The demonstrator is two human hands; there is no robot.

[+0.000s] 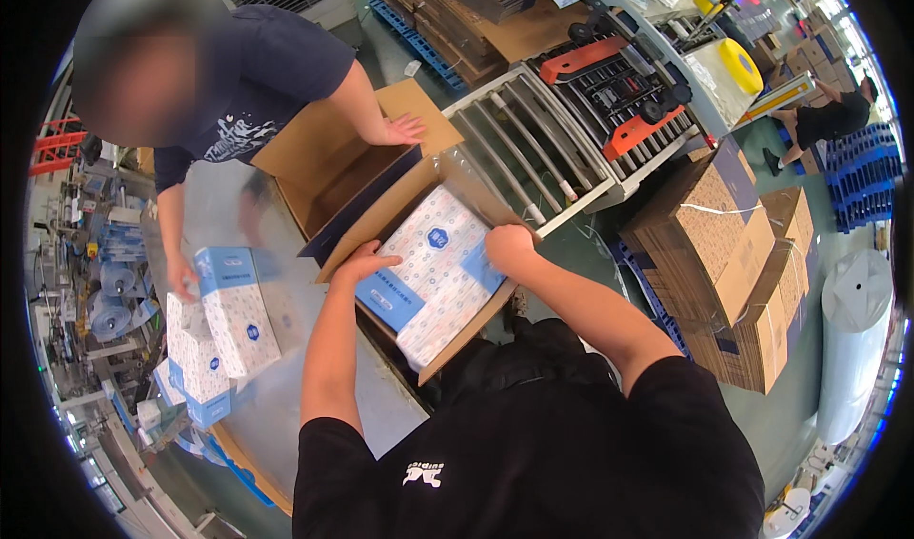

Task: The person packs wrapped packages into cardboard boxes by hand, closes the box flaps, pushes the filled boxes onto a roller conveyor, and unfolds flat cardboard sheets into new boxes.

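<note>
A: Cardboard, brown: the open carton [381, 191] lies tilted on the grey surface [286, 387], flaps spread. Inside it sits the white-and-blue patterned pack [433, 277], filling most of the opening.

B: And the person's hands?

A: The left hand [362, 261] rests on the pack's edge nearest the carton's left flap, fingers curled over it. The right hand [507, 247] presses the opposite edge by the carton's right wall, fingers bent around that edge. Both hold the pack.

B: Which step does this appear to be?

A: Seating the pack in the carton, by my judgement. The next move probably calls for pushing it level against the carton floor, then freeing both hands before the flaps are touched.

B: Who else is at the carton?

A: A co-worker in a dark shirt, on its far side, lays one hand [405, 128] flat on the far flap and the other on a stack of like packs [224, 325] left of the carton.

B: And beyond?

A: Right of the carton, a roller conveyor [533, 153] and a stack of filled boxes [733, 253]; behind it, flat cardboard sheets [466, 15] on a pallet. The floor is green.
</note>
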